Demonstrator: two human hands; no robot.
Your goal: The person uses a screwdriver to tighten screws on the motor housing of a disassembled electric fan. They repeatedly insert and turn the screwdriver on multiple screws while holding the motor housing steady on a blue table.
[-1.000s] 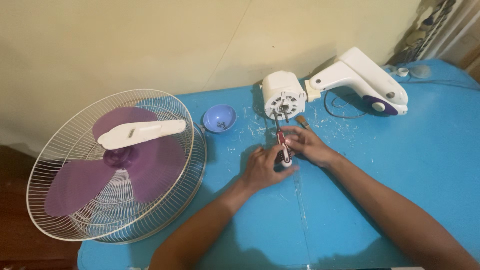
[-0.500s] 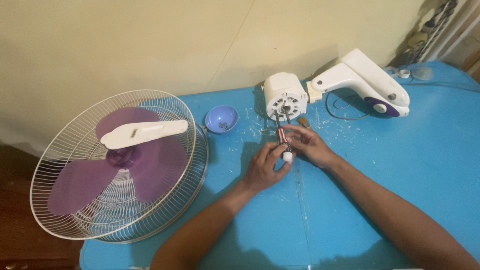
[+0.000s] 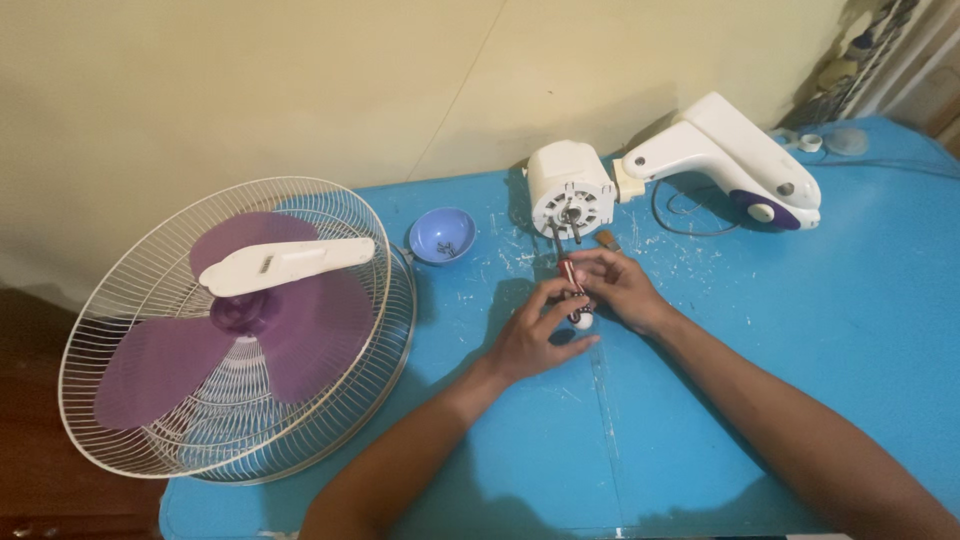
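Note:
Both hands meet over the blue table point(image 3: 780, 330) in front of a white fan motor housing point(image 3: 568, 187). My left hand point(image 3: 535, 335) and my right hand point(image 3: 620, 285) together pinch a small part with red and dark wires and a white round end point(image 3: 578, 300). Thin wires run from it up to the motor's front. The motor joins a white fan neck and base with a purple panel point(image 3: 735, 160).
A wire fan guard point(image 3: 240, 330) with purple blades and a white strip lying on it rests at the table's left edge. A small blue bowl point(image 3: 442, 235) holding screws sits beside it. White debris is scattered near the motor. A wall stands close behind.
Both hands have stayed in place with the wired part; the fingers shifted slightly on it. The view has moved a little.

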